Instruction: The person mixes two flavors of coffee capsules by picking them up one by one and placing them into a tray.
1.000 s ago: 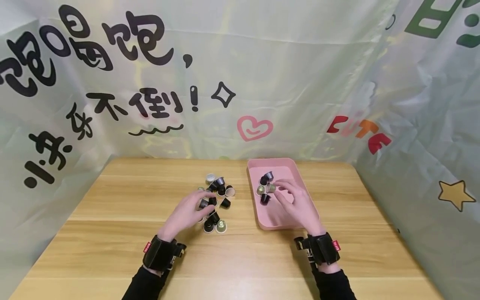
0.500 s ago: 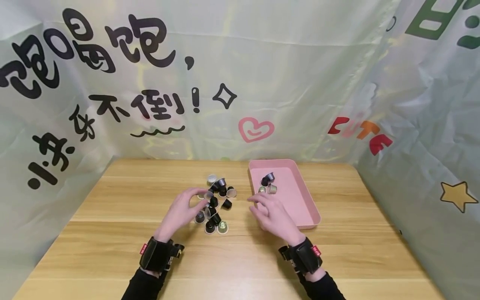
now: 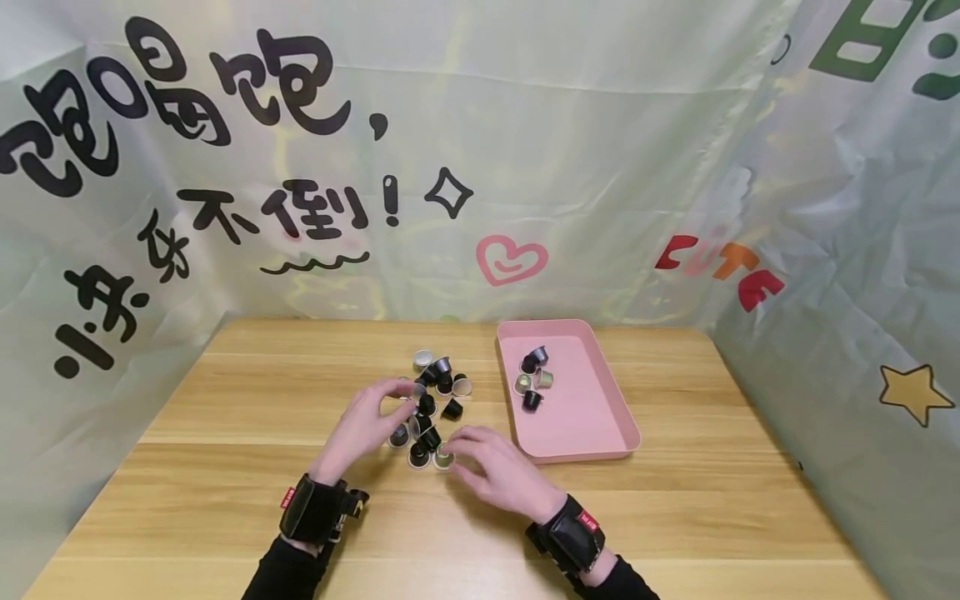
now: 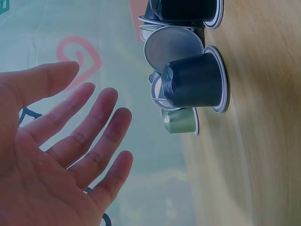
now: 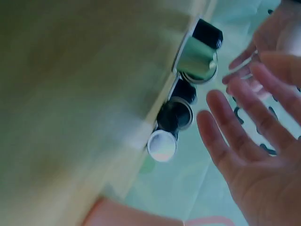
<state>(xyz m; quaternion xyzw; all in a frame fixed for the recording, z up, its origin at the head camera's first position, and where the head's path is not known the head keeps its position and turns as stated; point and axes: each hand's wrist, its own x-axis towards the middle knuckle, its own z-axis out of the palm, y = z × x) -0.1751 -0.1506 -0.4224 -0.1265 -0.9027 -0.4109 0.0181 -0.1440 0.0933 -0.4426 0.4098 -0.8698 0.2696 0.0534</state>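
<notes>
Several coffee capsules, mostly black with a few silver and green ones, lie in a loose pile [image 3: 426,404] left of the pink tray [image 3: 581,429]. My left hand [image 3: 363,425] hovers at the pile's left side; in the left wrist view its fingers [image 4: 106,136] are spread and hold nothing, with a dark capsule [image 4: 195,80] standing nearby. At the pile's front right, my right hand [image 3: 504,473] reaches to a green capsule [image 3: 442,460], partly hidden by its fingertips in the head view. The right wrist view has the fingers [image 5: 218,136] apart from the green capsule [image 5: 196,57].
Inside the tray's left side several capsules [image 3: 532,379] sit grouped, black, silver and green. The wooden table [image 3: 300,358] ends at a printed cloth backdrop [image 3: 600,167] behind and on both sides.
My right hand has moved from over the tray, leftward and toward me, to the pile's front right. The left hand has shifted slightly left and then stayed.
</notes>
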